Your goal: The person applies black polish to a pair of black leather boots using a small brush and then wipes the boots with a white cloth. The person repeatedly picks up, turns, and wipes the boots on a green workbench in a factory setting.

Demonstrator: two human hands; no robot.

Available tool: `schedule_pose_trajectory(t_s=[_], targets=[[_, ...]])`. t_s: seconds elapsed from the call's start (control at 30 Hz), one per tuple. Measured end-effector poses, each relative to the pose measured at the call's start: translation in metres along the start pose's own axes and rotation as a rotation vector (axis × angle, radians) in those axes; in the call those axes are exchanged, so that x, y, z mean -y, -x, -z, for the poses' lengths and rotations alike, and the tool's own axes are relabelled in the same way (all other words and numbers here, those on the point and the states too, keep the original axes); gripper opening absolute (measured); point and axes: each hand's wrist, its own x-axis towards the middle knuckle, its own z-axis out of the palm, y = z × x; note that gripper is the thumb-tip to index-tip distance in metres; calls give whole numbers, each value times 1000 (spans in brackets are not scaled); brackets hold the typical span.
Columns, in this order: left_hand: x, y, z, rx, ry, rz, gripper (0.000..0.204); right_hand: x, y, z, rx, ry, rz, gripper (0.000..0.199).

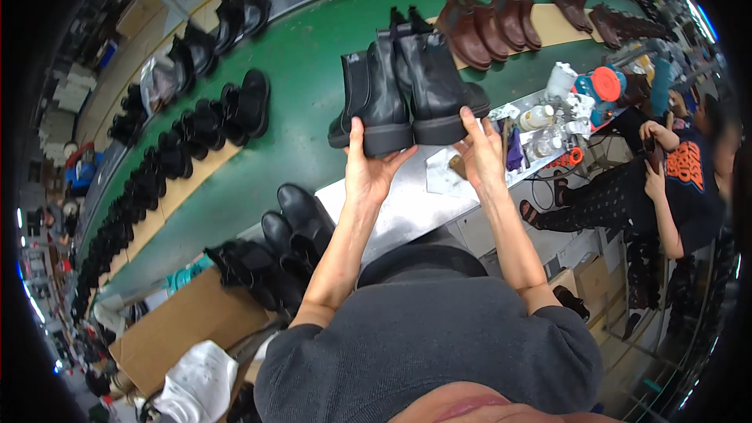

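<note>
A pair of black leather ankle boots is held up side by side in front of me, with thick black soles toward me and elastic side panels showing. My left hand (368, 168) grips the left boot (382, 94) by its sole, thumb up along the side and fingers partly hidden beneath. On the other side, my right hand (482, 153) clasps the right boot (431, 82) low down, its thumb against the sole edge. Behind the pair, the tops of more dark boots (411, 20) show in part. Below my hands lies a bare metal ledge (392, 222).
A green belt (301, 141) carries rows of black shoes (168, 155) at left and brown boots (470, 31) on tan board. Clear bottles (540, 116) and rags crowd the right. Black boots (301, 215) and a cardboard box (188, 329) stand lower left. A co-worker (666, 164) sits right.
</note>
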Motion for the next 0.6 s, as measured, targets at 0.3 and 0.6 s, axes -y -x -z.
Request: schedule_pose_trajectory(t_s=[0.3, 0.6], targets=[[16, 3, -17, 353, -23, 96, 66, 39, 21, 49, 608, -373, 117, 73], [65, 10, -98, 589, 4, 26, 82, 76, 45, 69, 476, -103, 348, 75]])
